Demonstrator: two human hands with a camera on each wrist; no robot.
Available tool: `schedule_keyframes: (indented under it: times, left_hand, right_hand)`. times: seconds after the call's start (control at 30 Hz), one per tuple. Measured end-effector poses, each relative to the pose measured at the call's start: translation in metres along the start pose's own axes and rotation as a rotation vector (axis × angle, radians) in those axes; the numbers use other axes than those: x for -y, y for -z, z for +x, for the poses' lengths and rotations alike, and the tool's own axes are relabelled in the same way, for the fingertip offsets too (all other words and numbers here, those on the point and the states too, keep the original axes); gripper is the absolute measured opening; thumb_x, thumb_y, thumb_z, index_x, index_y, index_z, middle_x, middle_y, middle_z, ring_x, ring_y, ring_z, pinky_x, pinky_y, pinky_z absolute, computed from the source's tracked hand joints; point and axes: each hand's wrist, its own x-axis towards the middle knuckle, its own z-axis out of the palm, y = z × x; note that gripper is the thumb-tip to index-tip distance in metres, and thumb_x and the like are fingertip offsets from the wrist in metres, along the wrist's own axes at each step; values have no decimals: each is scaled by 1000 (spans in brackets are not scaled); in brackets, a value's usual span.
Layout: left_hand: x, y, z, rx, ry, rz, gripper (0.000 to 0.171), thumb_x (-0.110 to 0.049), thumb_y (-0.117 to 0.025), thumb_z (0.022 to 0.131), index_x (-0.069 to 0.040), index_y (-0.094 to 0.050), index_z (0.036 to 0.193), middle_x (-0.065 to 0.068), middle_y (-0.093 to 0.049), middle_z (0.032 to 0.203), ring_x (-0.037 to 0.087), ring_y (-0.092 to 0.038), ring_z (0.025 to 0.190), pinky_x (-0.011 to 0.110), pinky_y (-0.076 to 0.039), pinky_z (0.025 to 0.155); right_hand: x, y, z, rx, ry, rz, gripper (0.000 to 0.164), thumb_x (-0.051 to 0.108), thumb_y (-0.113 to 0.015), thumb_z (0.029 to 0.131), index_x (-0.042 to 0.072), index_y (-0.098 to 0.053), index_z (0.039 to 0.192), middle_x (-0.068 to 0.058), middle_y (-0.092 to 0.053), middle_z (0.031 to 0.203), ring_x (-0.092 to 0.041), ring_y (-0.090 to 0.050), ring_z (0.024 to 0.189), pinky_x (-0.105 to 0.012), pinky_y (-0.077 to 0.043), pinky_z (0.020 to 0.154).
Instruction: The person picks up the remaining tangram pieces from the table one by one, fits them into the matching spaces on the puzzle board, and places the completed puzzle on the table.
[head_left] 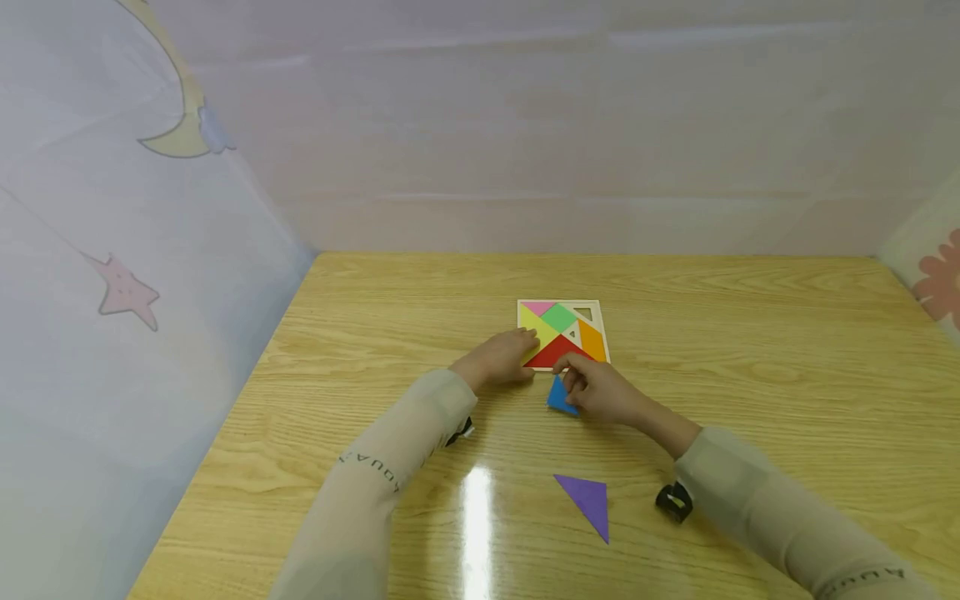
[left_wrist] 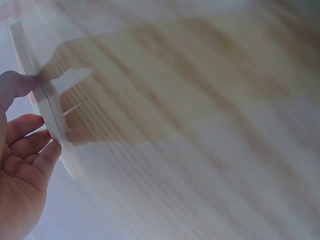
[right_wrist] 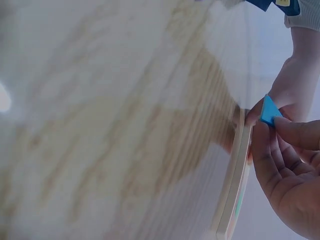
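A square tangram board [head_left: 597, 305] lies on the table with yellow, red, green, pink and orange pieces in it. My left hand [head_left: 504, 357] holds the board's near left corner, fingers over the yellow piece [head_left: 534, 325] and thumb at the near edge. In the left wrist view its fingertips [left_wrist: 52, 149] bend against the board's rim [left_wrist: 55, 117]. My right hand [head_left: 603, 392] pinches a blue triangle [head_left: 557, 395] between thumb and fingers, just in front of the red piece [head_left: 561, 353]. The right wrist view shows the blue triangle tilted up, one corner sticking out past the fingertips.
A purple triangle [head_left: 590, 500] lies on the wooden table [head_left: 360, 333], nearer to me, between my forearms. Bare spots show at the board's far right corner and beside the orange piece [head_left: 592, 341]. A cloth-covered wall [head_left: 570, 150] stands behind the table.
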Motion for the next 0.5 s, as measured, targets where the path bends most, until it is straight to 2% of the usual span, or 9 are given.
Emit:
schedule_keyframes:
  times: [0.17, 0.3, 0.5]
  left_hand:
    - [1, 0, -1, -4, -1, 11, 53, -25, -53, 84, -3, -38, 130, 8, -29, 137, 21, -21, 126, 29, -18, 102]
    - [2, 0, -2, -6, 1, 9, 53, -25, -53, 84, -3, -38, 130, 9, -29, 137, 21, -21, 126, 28, -18, 102]
    - [3, 0, -2, -2, 2, 21, 54, -26, -53, 84, -4, -37, 130, 8, -29, 137, 21, -21, 126, 28, -17, 103]
  right_hand:
    - [-7, 4, 3, -26, 20, -40, 29, -14, -53, 72, 0, -48, 96, -5, -50, 73, -15, -46, 64, -24, -42, 56]
    - [-9, 7, 6, -43, -11, -43, 30, -13, -53, 72, 1, -47, 98, -6, -51, 75, -16, -47, 64, -25, -43, 57]
    - [-9, 13, 11, -76, -63, 12, 31, -13, -53, 74, 0, -45, 101, -8, -52, 75, -17, -50, 63, -26, -46, 56]
